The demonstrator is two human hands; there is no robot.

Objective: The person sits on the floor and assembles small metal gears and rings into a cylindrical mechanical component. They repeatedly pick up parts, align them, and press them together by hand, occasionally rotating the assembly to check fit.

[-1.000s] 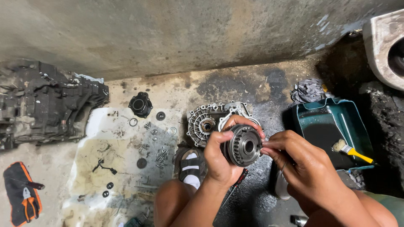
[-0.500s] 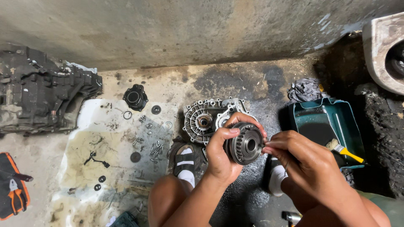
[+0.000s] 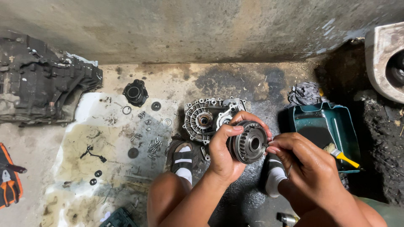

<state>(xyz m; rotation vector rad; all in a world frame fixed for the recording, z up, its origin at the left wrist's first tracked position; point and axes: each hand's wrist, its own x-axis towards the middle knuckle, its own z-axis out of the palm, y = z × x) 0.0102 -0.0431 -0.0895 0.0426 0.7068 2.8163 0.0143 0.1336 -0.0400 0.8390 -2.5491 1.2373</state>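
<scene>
Left hand [image 3: 225, 151] wraps closed round toothed hub [image 3: 248, 143], bore facing up for access, right hand [image 3: 309, 166] fingertips pinched at its rim, held above floor just before housing [image 3: 206, 117], near tray [image 3: 326, 126].

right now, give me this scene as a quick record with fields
left hand: left hand grips a round toothed drum
right hand: right hand fingertips touch the drum's right edge
behind drum: ribbed metal housing on the floor
left of it: loose bolts on a stained sheet
right: green tray holding a yellow-handled brush
far left: dark gearbox casing
</scene>
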